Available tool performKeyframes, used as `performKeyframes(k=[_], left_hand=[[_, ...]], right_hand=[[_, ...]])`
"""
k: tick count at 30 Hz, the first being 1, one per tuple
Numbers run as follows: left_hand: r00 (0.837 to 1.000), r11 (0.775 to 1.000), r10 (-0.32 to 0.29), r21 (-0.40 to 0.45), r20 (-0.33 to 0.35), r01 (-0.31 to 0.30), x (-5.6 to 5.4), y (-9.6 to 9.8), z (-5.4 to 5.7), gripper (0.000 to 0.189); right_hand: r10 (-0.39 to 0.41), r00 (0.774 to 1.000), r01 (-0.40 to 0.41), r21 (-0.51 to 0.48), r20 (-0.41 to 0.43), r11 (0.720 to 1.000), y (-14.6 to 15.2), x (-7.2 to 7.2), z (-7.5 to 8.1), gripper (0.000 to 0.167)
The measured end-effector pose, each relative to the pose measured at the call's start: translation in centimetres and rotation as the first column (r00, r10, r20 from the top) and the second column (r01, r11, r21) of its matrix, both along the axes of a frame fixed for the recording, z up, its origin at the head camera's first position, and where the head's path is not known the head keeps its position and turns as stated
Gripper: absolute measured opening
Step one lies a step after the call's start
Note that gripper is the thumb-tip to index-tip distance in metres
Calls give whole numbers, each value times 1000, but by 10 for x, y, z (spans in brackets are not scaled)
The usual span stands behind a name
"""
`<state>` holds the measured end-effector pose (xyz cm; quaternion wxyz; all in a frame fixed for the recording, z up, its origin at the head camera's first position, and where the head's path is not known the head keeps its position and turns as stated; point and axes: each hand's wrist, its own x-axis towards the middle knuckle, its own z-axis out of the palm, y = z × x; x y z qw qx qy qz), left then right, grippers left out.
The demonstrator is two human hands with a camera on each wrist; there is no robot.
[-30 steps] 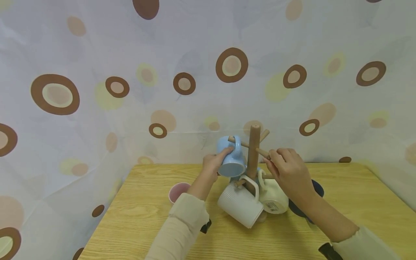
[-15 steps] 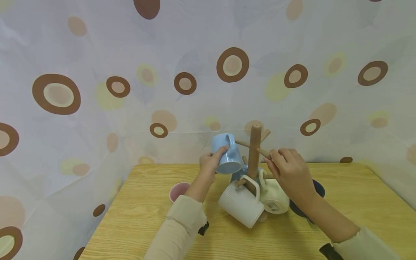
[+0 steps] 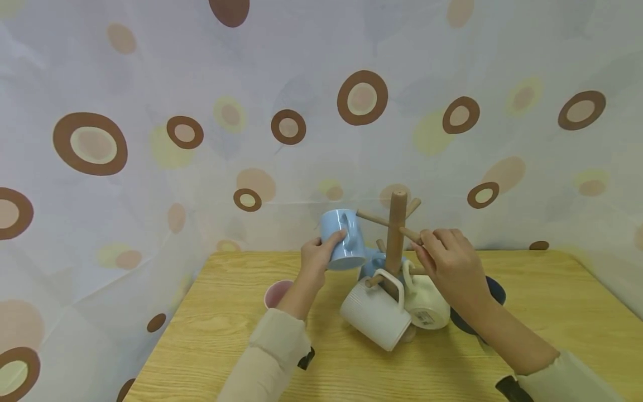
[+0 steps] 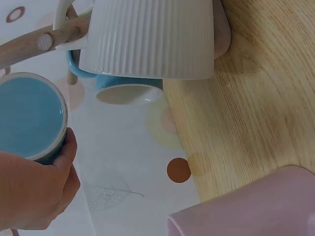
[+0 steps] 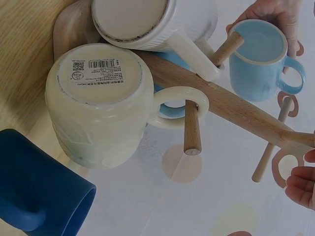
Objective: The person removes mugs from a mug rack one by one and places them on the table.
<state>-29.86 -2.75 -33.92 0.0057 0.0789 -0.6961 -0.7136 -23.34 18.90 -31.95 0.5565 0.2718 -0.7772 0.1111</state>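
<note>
My left hand (image 3: 316, 259) grips a light blue mug (image 3: 332, 223) by its body, thumb beside the handle. The mug is tilted, just left of the upper left peg (image 3: 372, 216) of a wooden mug tree, apart from it in the right wrist view. My right hand (image 3: 452, 268) pinches the upper front peg (image 3: 411, 234) beside the post (image 3: 396, 234). Lower down, a white ribbed mug (image 3: 374, 312) and a cream mug (image 3: 427, 304) hang by their handles. A second blue mug (image 4: 129, 93) hangs behind the ribbed one, partly hidden.
A pink cup (image 3: 277, 293) stands on the wooden table (image 3: 236, 318) left of the tree, partly behind my left forearm. To the right, a dark blue mug (image 5: 39, 182) lies on its side, partly hidden by my right arm. A patterned curtain (image 3: 301, 67) hangs behind.
My left hand has drawn the light blue mug leftward, and its handle has come off the upper left peg. My right hand keeps its hold on the front peg.
</note>
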Motion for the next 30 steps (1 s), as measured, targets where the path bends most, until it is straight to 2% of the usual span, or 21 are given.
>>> performKeyframes(k=[4,12,23,30], left_hand=[[1000,1000,-18,-13,-17,18,3,-3,-2,57],[999,997,-16,-72,-48,13,7,-11,-5,57],[995,997,-69,-35,-79,66,17,-20,-6,65],[988,995,-98,-35,-120,95,23,-22,-9,60]], right_hand=[[3,1000,-3,-3,5,1000,0,0,0,50],[2,1000,-2,-7,8,1000,-1,0,-1,49],[-15,1000,15,8,25,1000,-1,1,-1,44],[-18,999,17,22,49,1000,0,2,-1,41]])
